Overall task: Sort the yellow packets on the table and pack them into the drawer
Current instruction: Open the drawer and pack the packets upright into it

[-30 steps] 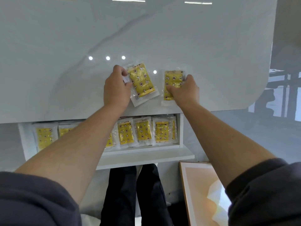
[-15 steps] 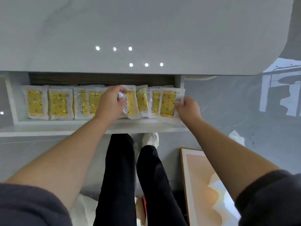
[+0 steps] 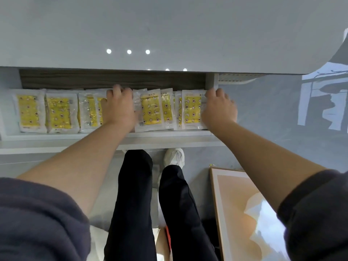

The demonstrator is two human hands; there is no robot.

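In the white drawer [image 3: 113, 136], left hand [image 3: 119, 108] and right hand [image 3: 218, 110] curl close-set fingers over glossy clear-edged yellow rectangular packets [image 3: 150, 110], apparently gripping them.

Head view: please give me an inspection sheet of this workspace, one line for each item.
Surface: glossy white table, lamp reflections.
Job's things: yellow packets in a row in the open drawer, some overlapping.
Clutter: nothing seen.
Hands: left hand and right hand rest on packets in the drawer; grip unclear.
Cables: nothing seen.
Surroundings: grey floor, framed picture at the right, legs, white shoe.
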